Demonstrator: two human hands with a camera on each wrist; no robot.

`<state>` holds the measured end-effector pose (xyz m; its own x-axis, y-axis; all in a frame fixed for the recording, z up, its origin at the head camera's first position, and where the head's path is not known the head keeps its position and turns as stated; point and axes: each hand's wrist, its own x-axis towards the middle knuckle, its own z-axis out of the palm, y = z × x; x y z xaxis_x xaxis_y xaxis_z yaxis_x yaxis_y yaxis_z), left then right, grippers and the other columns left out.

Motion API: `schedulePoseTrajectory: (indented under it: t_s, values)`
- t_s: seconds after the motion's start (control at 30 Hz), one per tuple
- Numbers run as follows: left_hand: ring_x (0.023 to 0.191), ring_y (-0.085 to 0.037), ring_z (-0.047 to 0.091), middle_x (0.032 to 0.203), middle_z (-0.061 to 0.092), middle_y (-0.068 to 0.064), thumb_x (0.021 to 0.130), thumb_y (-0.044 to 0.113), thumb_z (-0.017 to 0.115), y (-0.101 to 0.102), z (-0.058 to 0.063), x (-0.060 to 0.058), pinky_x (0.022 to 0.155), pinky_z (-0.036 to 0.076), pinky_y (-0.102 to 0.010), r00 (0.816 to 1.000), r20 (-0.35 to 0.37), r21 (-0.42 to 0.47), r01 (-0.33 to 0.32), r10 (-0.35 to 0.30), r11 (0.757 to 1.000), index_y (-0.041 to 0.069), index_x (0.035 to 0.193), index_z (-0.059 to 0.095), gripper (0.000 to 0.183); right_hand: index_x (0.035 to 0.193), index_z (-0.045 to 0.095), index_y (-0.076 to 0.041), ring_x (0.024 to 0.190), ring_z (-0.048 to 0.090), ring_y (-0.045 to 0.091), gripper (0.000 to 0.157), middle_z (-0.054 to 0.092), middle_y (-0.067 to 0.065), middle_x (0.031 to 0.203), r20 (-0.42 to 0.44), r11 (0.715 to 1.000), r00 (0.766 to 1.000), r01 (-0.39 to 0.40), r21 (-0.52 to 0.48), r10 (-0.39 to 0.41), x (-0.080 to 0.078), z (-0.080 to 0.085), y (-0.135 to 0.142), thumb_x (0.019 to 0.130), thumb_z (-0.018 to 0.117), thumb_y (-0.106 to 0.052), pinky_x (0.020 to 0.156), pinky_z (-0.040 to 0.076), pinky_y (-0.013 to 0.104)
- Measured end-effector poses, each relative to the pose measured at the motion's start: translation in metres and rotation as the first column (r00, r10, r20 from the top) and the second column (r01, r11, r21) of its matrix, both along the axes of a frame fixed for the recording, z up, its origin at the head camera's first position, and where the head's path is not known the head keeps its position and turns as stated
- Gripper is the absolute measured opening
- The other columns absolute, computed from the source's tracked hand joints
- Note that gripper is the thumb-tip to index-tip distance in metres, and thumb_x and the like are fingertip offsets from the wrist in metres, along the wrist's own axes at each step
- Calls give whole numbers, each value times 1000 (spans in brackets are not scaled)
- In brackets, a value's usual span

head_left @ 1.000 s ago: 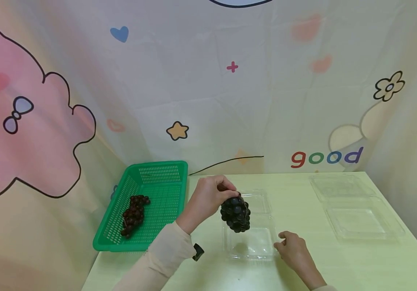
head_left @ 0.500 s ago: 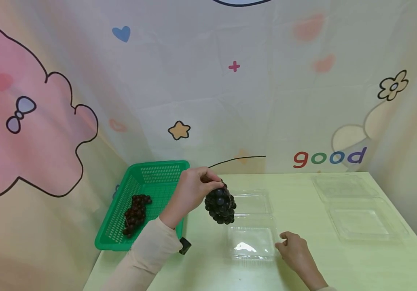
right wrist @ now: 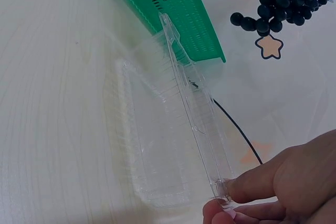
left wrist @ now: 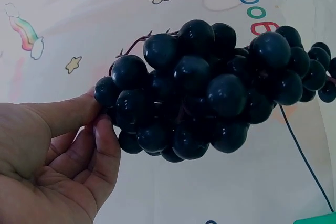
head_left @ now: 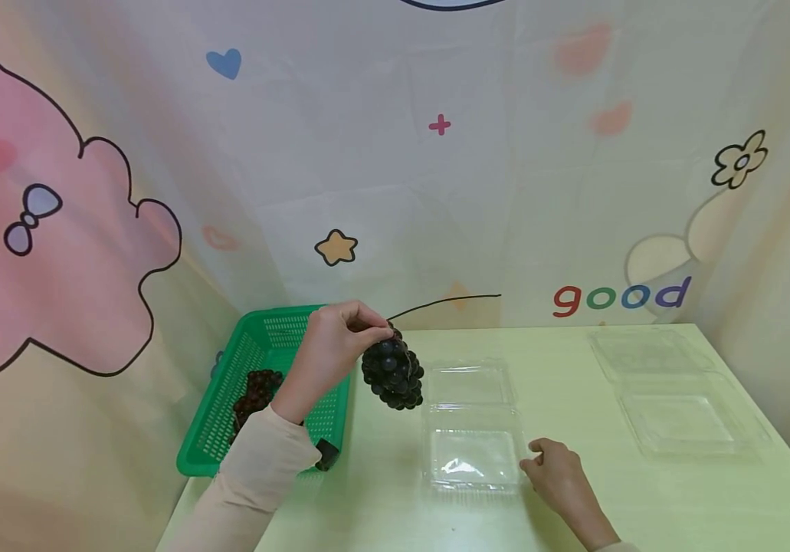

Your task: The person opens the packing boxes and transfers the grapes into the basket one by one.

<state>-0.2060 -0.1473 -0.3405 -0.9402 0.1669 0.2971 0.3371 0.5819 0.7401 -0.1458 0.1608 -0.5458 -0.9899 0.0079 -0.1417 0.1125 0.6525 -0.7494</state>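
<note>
My left hand (head_left: 331, 345) pinches the top of a bunch of dark grapes (head_left: 395, 373) between thumb and fingertips. The bunch hangs in the air between the green basket and a clear plastic clamshell box (head_left: 475, 435). Up close in the left wrist view, round blue-black grapes (left wrist: 194, 93) stretch away from the pinching fingertips. The box lies with its lid folded back. At its right side is my right hand (head_left: 558, 477); in the right wrist view its thumb and fingers pinch the edge of the clear plastic (right wrist: 202, 119).
A green basket (head_left: 191, 460) stands at the left, holding a reddish-brown grape bunch (head_left: 254, 392) partly covered by my left arm. Another clear box (head_left: 680, 422) lies unfolded at the table's right. A printed curtain (head_left: 470, 192) hangs behind the table.
My left hand has carried the grape bunch left and up, from over the clear box to beside the basket. The right hand has stayed at the box's edge.
</note>
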Motion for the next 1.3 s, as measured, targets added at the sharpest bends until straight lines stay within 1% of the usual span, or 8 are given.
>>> schedulePoseTrajectory:
  t_s: [0.17,0.3,0.43,0.6,0.83,1.07,1.2,1.3]
  values:
    - [88,-15,68,94,75,3,90,16,82,-11,4,-1,75,57,-35,1000,17,18,-22,22,1000,14,93,79,5,121,56,25,67,66,17,39,70,13,87,0,1000,1000,-4,3,4,0,1,-1,94,68,-2,61,58,35]
    - [89,-17,68,94,76,1,91,14,81,-20,8,-1,75,56,-35,999,10,30,-38,38,999,12,94,78,5,120,56,25,65,66,17,39,70,12,86,-7,1000,1000,-1,3,1,1,2,-2,94,68,-2,60,57,35]
    - [91,-19,68,94,76,-2,91,13,81,-27,13,-2,76,56,-35,998,32,59,-59,58,996,9,95,78,6,119,57,25,64,65,17,39,70,11,83,-16,1000,1000,1,1,-1,2,2,-2,93,68,-1,58,57,35]
    - [95,-20,68,96,76,-3,92,15,81,-36,19,-3,78,55,-35,995,51,50,-91,89,995,10,96,78,7,118,57,24,63,65,16,38,69,9,80,-22,1000,1000,7,7,-7,2,1,-2,92,68,-1,58,56,35]
    - [96,-23,67,97,77,-5,92,17,81,-51,24,-10,76,53,-36,992,40,29,-123,122,992,9,98,78,10,117,58,24,62,65,16,37,70,8,80,-23,1000,1000,9,8,-8,2,1,-2,92,68,-2,59,56,35]
    - [93,-22,64,97,75,-8,93,18,80,-66,28,-17,73,49,-33,988,34,44,-151,150,987,6,100,77,14,116,58,24,61,65,17,36,70,9,79,-30,1000,1000,8,4,-8,3,2,-2,92,67,-1,58,56,35]
    - [92,-22,64,100,75,-9,94,18,79,-74,31,-20,70,48,-30,983,29,53,-183,182,982,4,100,77,15,117,58,24,62,65,16,37,70,8,80,-23,1000,1000,6,8,-6,3,3,-2,92,67,-1,58,56,35]
    - [93,-22,64,102,75,-10,93,19,80,-80,32,-23,71,49,-29,977,20,55,-212,212,976,4,100,78,17,117,57,25,62,65,16,37,69,8,80,-19,1000,1000,2,11,-2,3,3,-2,93,68,-1,58,56,35]
